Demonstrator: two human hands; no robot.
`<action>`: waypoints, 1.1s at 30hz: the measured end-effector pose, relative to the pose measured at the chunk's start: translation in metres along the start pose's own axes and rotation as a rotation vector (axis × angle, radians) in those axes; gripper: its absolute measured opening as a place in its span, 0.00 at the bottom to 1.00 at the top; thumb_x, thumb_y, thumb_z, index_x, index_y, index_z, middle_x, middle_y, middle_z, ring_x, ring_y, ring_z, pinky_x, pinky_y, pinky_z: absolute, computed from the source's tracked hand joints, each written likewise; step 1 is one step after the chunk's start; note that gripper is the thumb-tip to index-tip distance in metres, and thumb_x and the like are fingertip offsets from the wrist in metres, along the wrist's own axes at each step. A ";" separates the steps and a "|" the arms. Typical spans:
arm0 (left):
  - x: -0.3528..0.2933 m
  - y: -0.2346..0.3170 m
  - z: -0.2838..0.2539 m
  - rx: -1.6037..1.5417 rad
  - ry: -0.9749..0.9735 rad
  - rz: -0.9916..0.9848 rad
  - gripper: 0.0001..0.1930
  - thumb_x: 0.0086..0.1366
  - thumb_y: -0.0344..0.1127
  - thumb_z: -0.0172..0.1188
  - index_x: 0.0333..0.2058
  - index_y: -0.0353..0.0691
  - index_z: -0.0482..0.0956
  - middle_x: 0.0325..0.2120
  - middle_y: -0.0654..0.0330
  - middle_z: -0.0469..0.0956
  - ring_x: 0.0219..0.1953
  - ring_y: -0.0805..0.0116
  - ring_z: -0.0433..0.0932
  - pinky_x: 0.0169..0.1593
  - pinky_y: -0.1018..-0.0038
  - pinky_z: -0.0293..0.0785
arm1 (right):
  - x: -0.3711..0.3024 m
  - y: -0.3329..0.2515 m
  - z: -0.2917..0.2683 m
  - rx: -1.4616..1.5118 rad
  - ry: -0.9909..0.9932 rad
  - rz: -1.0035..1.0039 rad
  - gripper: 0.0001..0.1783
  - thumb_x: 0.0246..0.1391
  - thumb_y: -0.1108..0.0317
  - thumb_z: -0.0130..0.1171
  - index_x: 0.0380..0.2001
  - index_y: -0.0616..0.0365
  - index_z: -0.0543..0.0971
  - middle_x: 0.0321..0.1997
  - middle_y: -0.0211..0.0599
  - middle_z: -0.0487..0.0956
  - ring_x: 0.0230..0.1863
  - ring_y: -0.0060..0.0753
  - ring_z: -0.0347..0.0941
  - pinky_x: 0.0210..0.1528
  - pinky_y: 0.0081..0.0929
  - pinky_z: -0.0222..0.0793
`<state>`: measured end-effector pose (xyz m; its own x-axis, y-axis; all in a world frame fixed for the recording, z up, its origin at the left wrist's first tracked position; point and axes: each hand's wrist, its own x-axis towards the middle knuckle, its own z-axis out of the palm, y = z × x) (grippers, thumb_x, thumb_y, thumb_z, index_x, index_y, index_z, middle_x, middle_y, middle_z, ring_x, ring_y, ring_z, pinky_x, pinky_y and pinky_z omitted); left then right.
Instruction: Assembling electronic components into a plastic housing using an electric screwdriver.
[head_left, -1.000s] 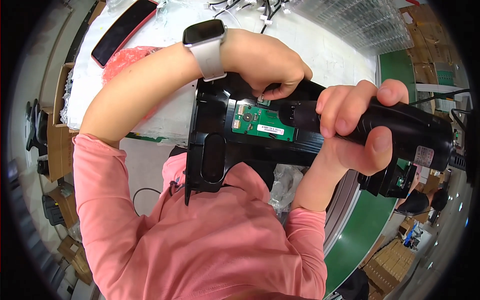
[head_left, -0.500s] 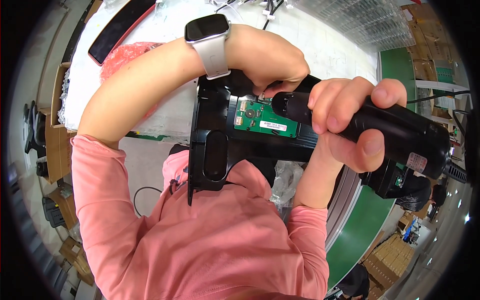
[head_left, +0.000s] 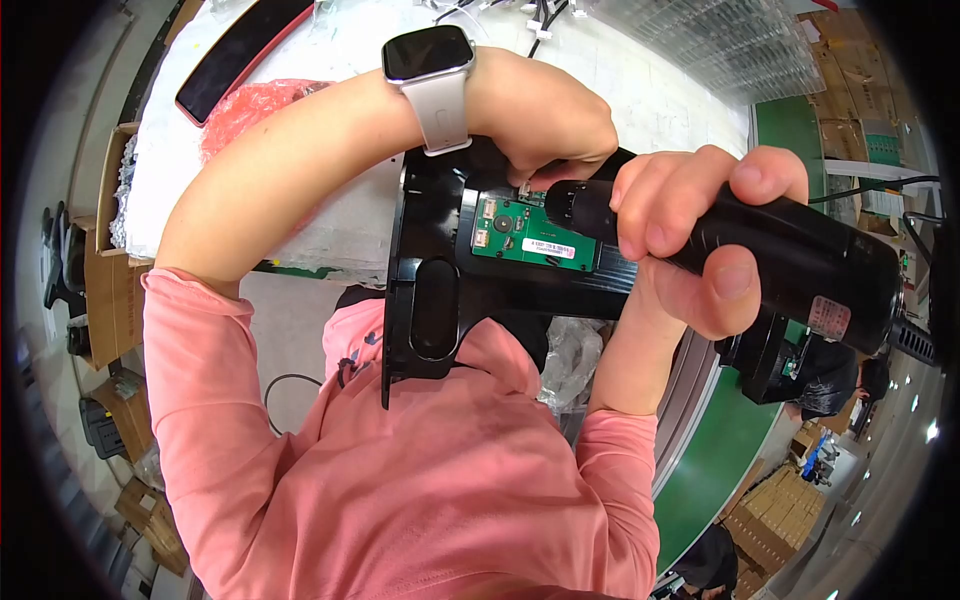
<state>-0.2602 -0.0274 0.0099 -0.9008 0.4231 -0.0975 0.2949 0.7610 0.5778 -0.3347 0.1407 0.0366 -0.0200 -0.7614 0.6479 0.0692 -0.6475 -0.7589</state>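
My right hand point(head_left: 700, 220) is wrapped round a black electric screwdriver point(head_left: 820, 265), whose nose points left over a green circuit board point(head_left: 545, 225). The board sits inside a black plastic housing point(head_left: 540, 290) lying in front of my body. At the board's far edge, my left hand point(head_left: 545, 120) reaches over the housing from the far side. Its fingers are bent and pressed together close to the screwdriver's nose. What they pinch, if anything, is hidden. The driver's bit and any screw under it cannot be made out.
A phone with a red edge point(head_left: 235, 65) and red plastic wrap point(head_left: 255, 110) lie on the white work surface at the far left. Cables point(head_left: 540, 25) lie at the back. Clear plastic trays point(head_left: 720, 45) stand back right. Another black part point(head_left: 765, 360) rests right, by the green bench edge.
The housing and board have shifted slightly to the right. My left wrist has moved a little right too. Both hands keep about the same pose, the screwdriver still over the board.
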 end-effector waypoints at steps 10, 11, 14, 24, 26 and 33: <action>0.001 -0.011 0.007 0.057 0.136 0.100 0.16 0.34 0.24 0.73 0.28 0.38 0.83 0.23 0.58 0.82 0.30 0.56 0.81 0.33 0.64 0.75 | 0.002 0.012 0.010 -0.047 0.057 -0.011 0.22 0.59 0.63 0.58 0.53 0.57 0.64 0.26 0.37 0.72 0.18 0.29 0.66 0.29 0.32 0.66; 0.001 -0.012 0.007 0.036 0.144 0.089 0.20 0.34 0.24 0.74 0.32 0.38 0.83 0.25 0.58 0.83 0.32 0.55 0.82 0.35 0.63 0.76 | 0.004 0.014 0.012 -0.101 0.055 0.007 0.22 0.59 0.64 0.58 0.51 0.57 0.64 0.25 0.37 0.72 0.17 0.28 0.65 0.27 0.31 0.65; -0.005 -0.020 0.017 -0.073 0.245 0.069 0.27 0.34 0.24 0.75 0.40 0.40 0.80 0.31 0.57 0.83 0.37 0.53 0.82 0.39 0.63 0.77 | 0.011 0.016 0.015 -0.098 0.055 0.058 0.21 0.58 0.65 0.59 0.49 0.58 0.64 0.23 0.38 0.71 0.16 0.27 0.63 0.24 0.28 0.64; -0.014 0.014 0.000 -0.040 0.176 -0.221 0.35 0.34 0.24 0.77 0.47 0.43 0.78 0.37 0.55 0.83 0.44 0.55 0.81 0.45 0.65 0.76 | 0.013 0.013 0.021 -0.005 0.070 0.123 0.21 0.55 0.68 0.63 0.45 0.62 0.64 0.20 0.38 0.70 0.16 0.25 0.63 0.20 0.25 0.63; -0.003 -0.005 0.012 -0.022 0.138 -0.126 0.33 0.34 0.23 0.76 0.45 0.42 0.79 0.36 0.55 0.83 0.43 0.56 0.81 0.44 0.66 0.77 | 0.018 -0.002 0.029 -0.026 0.142 0.251 0.23 0.52 0.69 0.66 0.45 0.62 0.65 0.21 0.38 0.71 0.18 0.24 0.65 0.24 0.24 0.65; 0.001 -0.013 0.014 -0.139 0.148 0.038 0.30 0.33 0.22 0.75 0.42 0.41 0.80 0.34 0.55 0.83 0.41 0.57 0.81 0.44 0.66 0.77 | 0.013 -0.005 0.020 -0.009 0.250 0.445 0.28 0.46 0.71 0.70 0.46 0.60 0.65 0.22 0.33 0.74 0.22 0.19 0.68 0.32 0.18 0.65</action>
<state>-0.2602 -0.0304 -0.0095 -0.9298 0.3657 0.0410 0.2924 0.6665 0.6858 -0.3149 0.1344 0.0502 -0.2283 -0.9468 0.2269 0.1164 -0.2579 -0.9591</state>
